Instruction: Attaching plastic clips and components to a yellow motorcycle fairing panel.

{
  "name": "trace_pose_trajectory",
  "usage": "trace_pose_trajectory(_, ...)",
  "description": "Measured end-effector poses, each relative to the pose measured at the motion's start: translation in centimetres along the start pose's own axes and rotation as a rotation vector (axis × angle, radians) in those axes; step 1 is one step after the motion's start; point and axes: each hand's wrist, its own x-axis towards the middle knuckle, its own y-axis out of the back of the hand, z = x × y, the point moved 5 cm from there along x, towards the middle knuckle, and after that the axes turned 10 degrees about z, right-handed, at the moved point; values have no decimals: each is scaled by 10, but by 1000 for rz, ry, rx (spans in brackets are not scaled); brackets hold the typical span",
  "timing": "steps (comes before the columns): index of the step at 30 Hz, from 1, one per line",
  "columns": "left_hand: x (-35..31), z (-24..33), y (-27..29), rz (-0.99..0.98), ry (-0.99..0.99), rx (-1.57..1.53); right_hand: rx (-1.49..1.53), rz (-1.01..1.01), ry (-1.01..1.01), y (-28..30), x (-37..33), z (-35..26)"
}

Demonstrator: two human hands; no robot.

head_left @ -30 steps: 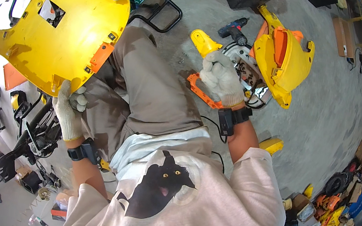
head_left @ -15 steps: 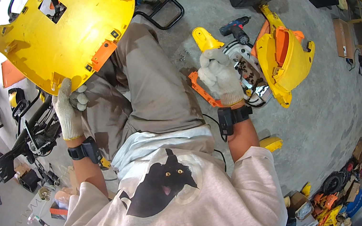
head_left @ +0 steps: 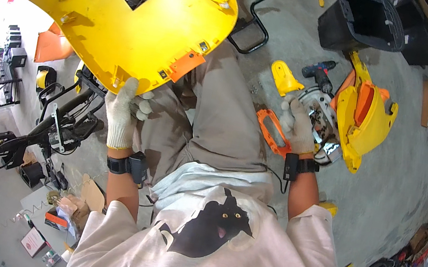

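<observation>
Panel: large, yellow and curved, with a square opening and clips along its rim; raised at the upper left, partly above the person's legs, its lower edge at the left hand.
Left hand: gloved, closed on the panel's lower edge, thumb lying over the near face and the other fingers curled beside and below the rim.
Orange strip: set at the panel's right edge, between two metal clips.
Right hand: gloved, fingers half bent, just beside the orange frame; whether it has hold of anything cannot be told.
Orange frame: an elongated ring on the floor, left of the right hand, its far side partly covered by it.
Round part: pale-rimmed, just beyond the right hand, with small dark pieces in it.
Yellow cover: small, lying beyond the right hand.
Drill: dark, on the floor between the yellow cover and the shell.
Shell: yellow with an orange insert, right of the round part.
Bin: black, open-topped, beyond the drill.
Tubular bar: black, bent, near the panel's right edge.
</observation>
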Motion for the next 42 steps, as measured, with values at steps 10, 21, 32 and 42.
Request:
trace_pose_trajectory(10, -17, 12, -3, -83, 86, -120, -246, 250, 147, 83, 19, 39)
trace_pose_trajectory(21, -17, 14, -4, -184, 192, -119, -1602, 285, 252, 167, 56, 74)
trace_pose_trajectory(32, -12, 21, -1, -229, 226, -42, -1488, 268, 90, 92, 80, 77)
trace_pose_trajectory(42, -13, 19, 2, -189, 221, -31, -1481, 271, 41, 94, 79, 79)
